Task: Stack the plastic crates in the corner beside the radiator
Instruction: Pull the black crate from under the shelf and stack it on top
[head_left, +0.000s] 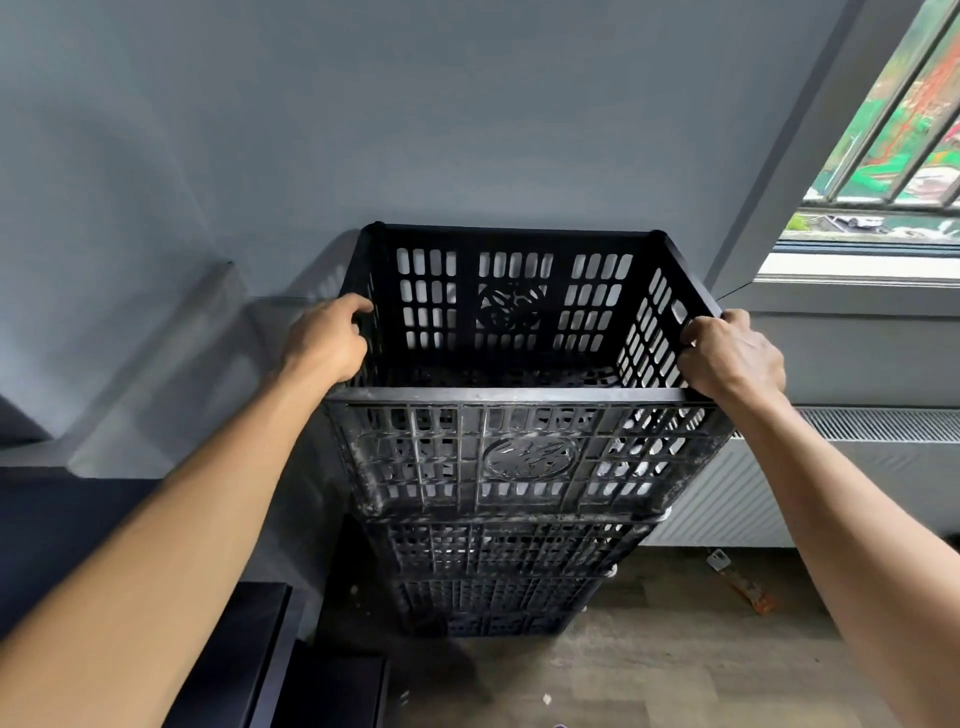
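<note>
A black slatted plastic crate (519, 457) stands uppermost on a stack of like crates (498, 553), its open top towards the camera. The left hand (327, 338) grips the crate's left rim, fingers curled over the edge; the right hand (732, 353) grips the right rim in the same manner. Whether the crate's weight rests fully on the one beneath cannot be told. The stack stands against a grey wall (467, 104), just beside a white radiator (769, 493) set under a barred window (893, 130). On the wooden floor (649, 670) near the radiator lies an orange-handled tool (743, 584); dark furniture (291, 675) stands at the lower left
</note>
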